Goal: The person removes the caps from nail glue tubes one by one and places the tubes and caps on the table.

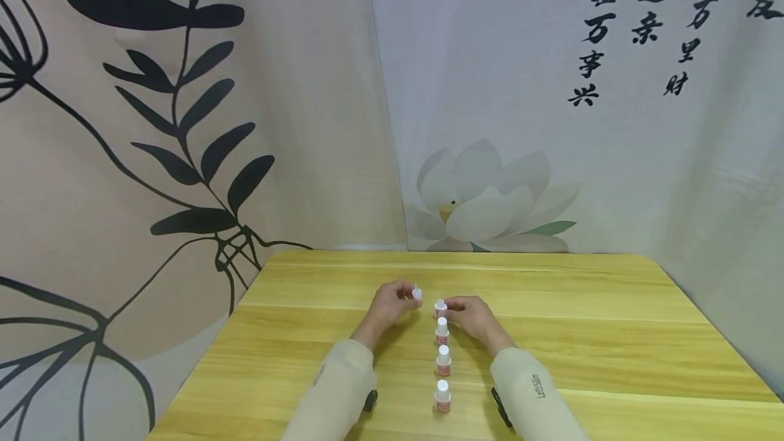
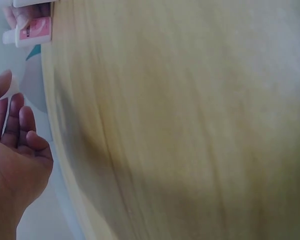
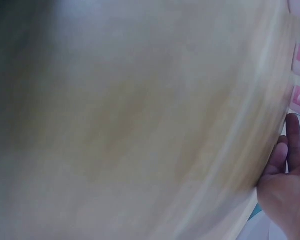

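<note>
Several small white bottles with pink labels stand upright in a row running away from me on the table. My right hand (image 1: 474, 318) grips the farthest bottle (image 1: 440, 309) from its right side; its top looks narrower than the tall white caps of the others. To the left, my left hand (image 1: 392, 303) pinches a small white cap (image 1: 416, 294) between thumb and fingers, above the table. In the left wrist view, the gripped bottle (image 2: 35, 32) shows its pink label and pale tip, while the cap (image 2: 13, 88) is partly hidden by the left hand's fingers.
Nearer me in the row are a second bottle (image 1: 442, 332), a third bottle (image 1: 444, 361) and the closest bottle (image 1: 442, 397), between my forearms. The wooden table (image 1: 582, 373) ends at a back edge close to a printed curtain (image 1: 324, 121).
</note>
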A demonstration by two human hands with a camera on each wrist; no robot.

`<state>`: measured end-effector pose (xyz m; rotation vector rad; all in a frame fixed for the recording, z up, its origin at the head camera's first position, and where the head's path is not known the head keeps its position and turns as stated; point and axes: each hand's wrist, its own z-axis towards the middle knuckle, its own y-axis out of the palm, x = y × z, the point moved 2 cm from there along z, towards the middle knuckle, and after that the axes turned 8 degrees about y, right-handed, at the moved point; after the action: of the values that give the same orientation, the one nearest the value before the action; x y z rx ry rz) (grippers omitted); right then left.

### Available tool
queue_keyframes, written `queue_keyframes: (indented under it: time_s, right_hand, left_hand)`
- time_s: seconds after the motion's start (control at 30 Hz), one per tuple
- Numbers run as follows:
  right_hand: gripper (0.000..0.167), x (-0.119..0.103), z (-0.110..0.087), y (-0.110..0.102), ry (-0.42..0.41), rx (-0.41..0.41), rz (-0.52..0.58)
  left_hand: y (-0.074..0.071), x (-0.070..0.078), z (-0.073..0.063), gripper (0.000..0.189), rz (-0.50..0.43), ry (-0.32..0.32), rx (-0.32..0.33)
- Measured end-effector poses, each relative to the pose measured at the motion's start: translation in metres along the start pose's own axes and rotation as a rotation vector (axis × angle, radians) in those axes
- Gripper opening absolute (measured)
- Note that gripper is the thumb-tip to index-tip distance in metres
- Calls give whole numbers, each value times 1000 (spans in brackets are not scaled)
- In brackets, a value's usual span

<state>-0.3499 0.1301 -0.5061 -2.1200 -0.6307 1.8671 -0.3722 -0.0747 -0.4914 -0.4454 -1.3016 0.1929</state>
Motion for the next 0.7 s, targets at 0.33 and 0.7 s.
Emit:
queue_keyframes:
  time_s: [0.33, 0.7]
  right_hand:
    - [19, 0, 0, 0, 2, -1, -12]
    - [16, 0, 0, 0, -6, 3, -10]
  left_hand:
    - [2, -13, -1, 13, 65, -35, -20]
    - [-1, -16, -2, 13, 109, -20, -22]
